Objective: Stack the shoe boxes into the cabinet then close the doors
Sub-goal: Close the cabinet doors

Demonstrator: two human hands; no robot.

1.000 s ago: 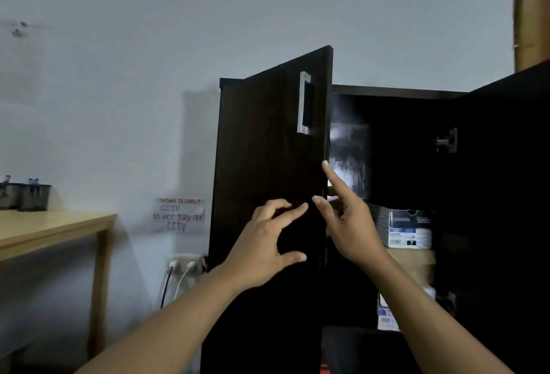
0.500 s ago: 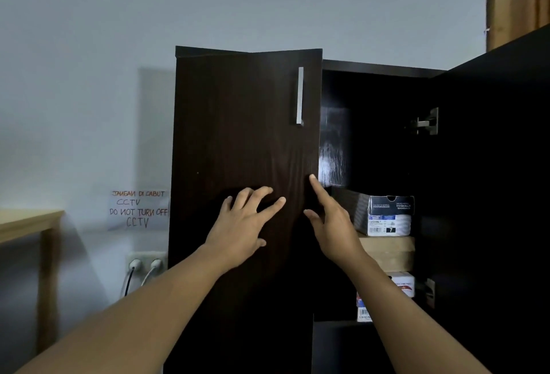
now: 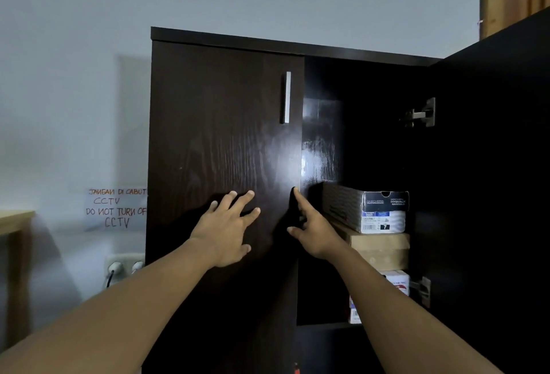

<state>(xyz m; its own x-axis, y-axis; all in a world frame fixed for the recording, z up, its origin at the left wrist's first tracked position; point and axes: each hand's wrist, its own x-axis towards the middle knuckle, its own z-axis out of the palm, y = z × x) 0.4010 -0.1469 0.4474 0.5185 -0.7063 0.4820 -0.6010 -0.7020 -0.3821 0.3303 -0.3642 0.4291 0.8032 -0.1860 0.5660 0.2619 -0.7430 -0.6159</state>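
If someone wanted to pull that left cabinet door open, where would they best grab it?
By the silver bar handle, coming from the front. It stands upright near the free edge of the left door and sticks out from the flat face, so fingers could likely hook behind it for a firm grip.

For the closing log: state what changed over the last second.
The left door swung from ajar to flush with the cabinet. The left hand, earlier hovering, now presses flat on it; the right hand followed its free edge. The right door stays open, the boxes unmoved.
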